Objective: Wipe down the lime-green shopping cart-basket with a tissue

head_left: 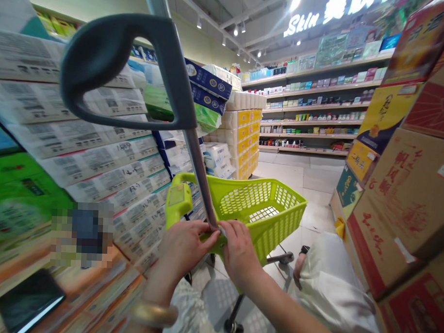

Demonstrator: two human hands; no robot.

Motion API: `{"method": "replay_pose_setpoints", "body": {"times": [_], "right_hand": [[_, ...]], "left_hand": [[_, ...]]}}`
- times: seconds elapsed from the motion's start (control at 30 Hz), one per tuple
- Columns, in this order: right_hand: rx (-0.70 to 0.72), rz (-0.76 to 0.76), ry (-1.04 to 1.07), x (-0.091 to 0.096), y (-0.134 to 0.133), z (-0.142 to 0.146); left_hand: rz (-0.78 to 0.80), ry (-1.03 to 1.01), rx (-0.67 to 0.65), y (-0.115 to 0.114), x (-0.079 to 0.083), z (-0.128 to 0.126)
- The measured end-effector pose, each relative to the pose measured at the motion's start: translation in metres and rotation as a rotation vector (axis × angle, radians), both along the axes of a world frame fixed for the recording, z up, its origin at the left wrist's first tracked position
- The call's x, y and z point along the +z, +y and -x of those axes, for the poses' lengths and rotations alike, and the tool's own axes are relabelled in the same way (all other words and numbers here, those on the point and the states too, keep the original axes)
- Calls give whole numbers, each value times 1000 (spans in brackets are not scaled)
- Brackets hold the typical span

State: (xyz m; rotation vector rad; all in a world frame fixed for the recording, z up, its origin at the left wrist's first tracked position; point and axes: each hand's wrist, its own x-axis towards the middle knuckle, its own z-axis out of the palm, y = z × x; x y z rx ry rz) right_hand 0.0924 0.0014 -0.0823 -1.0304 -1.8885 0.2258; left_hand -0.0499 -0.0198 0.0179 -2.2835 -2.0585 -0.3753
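Lime-green plastic trolley basket (pixel 276 231) stands ahead between stacked packs (pixel 87 152) on the left and cartons (pixel 406 187) on the right. Left hand (pixel 186 245) and right hand (pixel 239 247) meet at a grey pole's (pixel 200 180) lower end, fingers drawn narrow; what they pinch, I cannot tell. The handle (pixel 179 82) partly hides the packs; a phone (pixel 31 300) lies lower left.

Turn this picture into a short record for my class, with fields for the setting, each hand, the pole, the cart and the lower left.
Setting: shop aisle, shelves, stacked cartons
Left hand: at the pole's lower end; bangle on wrist
Right hand: close beside it
Pole: tilted, dark handle
Cart: lime-green, wheeled
Lower left: black device
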Motion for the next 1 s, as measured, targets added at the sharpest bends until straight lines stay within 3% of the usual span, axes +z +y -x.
{"method": "replay_pose_setpoints", "body": {"times": [0.13,0.33,0.63,0.87,1.0], "right_hand": [[35,-6,-22,3,0,-2],[-112,59,-22,-13,19,-23],[80,10,-51,8,-1,1],[-106,55,-132,-18,34,-37],[-78,52,-134,-8,29,-27]], "left_hand": [[13,14,-3,0,1,1],[13,6,0,0,1,2],[19,22,43,2,3,3],[28,6,57,8,1,11],[28,8,67,11,1,10]]}}
